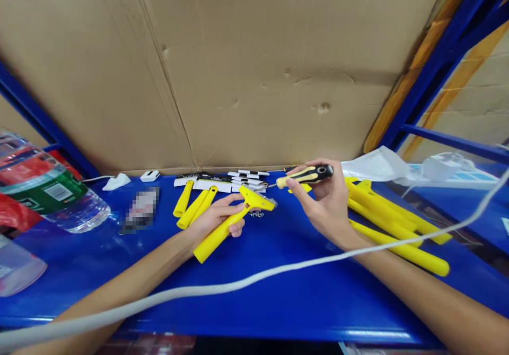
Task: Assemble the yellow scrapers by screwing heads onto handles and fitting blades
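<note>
My left hand (218, 216) is wrapped round a yellow scraper (222, 235), whose wide head points up and to the right. A clear piece sits along the edge of that head. In my right hand (326, 201) is a screwdriver (308, 176) with a black and cream handle, held between thumb and fingers. Its shaft points left, just above the scraper head; whether the tip touches anything I cannot tell. Small metal screws (256, 213) lie on the blue shelf behind the scraper head. Several yellow handles (199, 206) lie beyond my left hand.
More yellow scrapers (382, 217) lie right of my right hand. Small black-and-white packets (214, 180) line the cardboard back wall (254, 79). A large water bottle (55, 190) lies at left. A white cable (238, 287) crosses in front of my forearms. Blue posts (433, 63) flank the shelf.
</note>
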The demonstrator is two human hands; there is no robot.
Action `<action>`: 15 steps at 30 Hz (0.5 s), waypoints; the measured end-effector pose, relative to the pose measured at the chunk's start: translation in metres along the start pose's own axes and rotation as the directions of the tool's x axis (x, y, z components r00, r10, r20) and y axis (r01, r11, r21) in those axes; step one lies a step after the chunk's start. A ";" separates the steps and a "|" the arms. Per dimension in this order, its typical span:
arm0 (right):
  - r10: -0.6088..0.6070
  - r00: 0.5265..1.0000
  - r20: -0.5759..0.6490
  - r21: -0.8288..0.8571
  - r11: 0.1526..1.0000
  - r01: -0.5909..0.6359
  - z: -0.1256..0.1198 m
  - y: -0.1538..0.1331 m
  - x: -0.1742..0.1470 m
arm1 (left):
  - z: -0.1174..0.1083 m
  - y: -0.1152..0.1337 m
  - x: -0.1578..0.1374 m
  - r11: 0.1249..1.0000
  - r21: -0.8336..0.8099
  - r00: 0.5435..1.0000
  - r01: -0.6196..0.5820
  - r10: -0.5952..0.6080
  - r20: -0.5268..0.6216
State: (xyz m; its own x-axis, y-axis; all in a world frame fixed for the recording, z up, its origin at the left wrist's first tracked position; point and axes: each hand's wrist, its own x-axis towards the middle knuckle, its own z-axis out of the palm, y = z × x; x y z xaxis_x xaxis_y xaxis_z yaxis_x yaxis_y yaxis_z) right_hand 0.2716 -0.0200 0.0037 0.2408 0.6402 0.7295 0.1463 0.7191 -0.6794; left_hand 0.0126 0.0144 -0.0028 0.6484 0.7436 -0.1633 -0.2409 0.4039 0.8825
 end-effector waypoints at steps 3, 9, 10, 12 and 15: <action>0.012 0.999 -0.049 -0.042 0.999 -0.015 -0.004 0.007 0.004 | 0.000 0.002 -0.002 1.000 -0.020 1.000 0.001 -0.001 -0.002; 0.044 0.997 -0.062 -0.196 0.979 -0.055 -0.025 0.017 0.026 | -0.001 0.002 -0.002 1.000 -0.010 1.000 0.008 -0.008 -0.005; 0.053 0.998 -0.039 -0.219 0.974 -0.060 -0.030 0.017 0.031 | -0.001 0.002 -0.002 1.000 -0.003 1.000 0.005 -0.005 -0.019; 0.114 0.992 0.057 -0.199 0.975 -0.101 -0.040 0.017 0.039 | 0.000 0.003 -0.001 1.000 0.012 0.999 -0.009 0.010 -0.051; 0.306 0.860 0.408 -0.149 0.952 -0.268 -0.047 0.017 0.041 | 0.000 0.004 -0.001 1.000 0.026 0.998 -0.012 0.014 -0.064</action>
State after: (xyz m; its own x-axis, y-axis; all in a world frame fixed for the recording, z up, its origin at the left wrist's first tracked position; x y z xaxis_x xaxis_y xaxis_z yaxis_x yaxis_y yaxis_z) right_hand 0.3291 0.0058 0.0185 -0.1391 0.8811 0.4520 0.2177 0.4725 -0.8540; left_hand 0.0113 0.0154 0.0004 0.5976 0.7816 -0.1790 -0.2301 0.3811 0.8955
